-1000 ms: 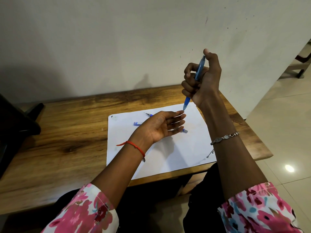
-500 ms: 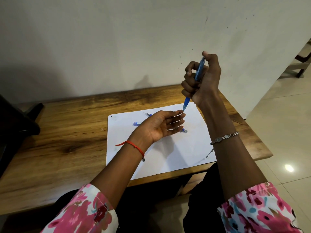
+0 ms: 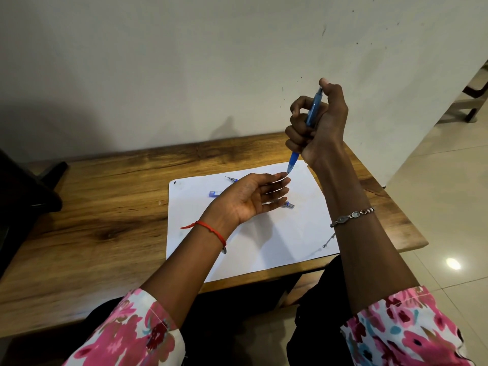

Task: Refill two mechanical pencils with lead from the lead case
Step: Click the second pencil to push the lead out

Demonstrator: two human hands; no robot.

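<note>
**Nearest:** two forearms in pink floral sleeves (image 3: 126, 331) reach across the near edge of the white rectangular sheet of paper (image 3: 264, 247), which lies on the brown wooden tabletop (image 3: 105, 207).

**Over the middle of the sheet:** the left hand (image 3: 250, 200) is held palm up with its fingers straight and together, gripping nothing. Judgement: it is placed there as a catch or test pad under the pencil tip.

**On the sheet's far left part:** a small blue labelled tube (image 3: 215, 193), taken to be the lead case, is partly hidden by the left hand. Just beyond it shows the grey pointed tip of a second mechanical pencil (image 3: 230, 178). A capped end (image 3: 289, 205) protrudes past the left hand's fingers; which item it belongs to cannot be told.

**Above the sheet's far right corner:** the right hand (image 3: 317, 125) is clenched round the blue plastic mechanical pencil (image 3: 311, 114). The pencil is near upright, tip down, with the thumb on its top button. Its tip touches, or stops just short of, the left index finger.

Judgement: the lead feed is being checked against that finger. No lead can be made out.
</note>
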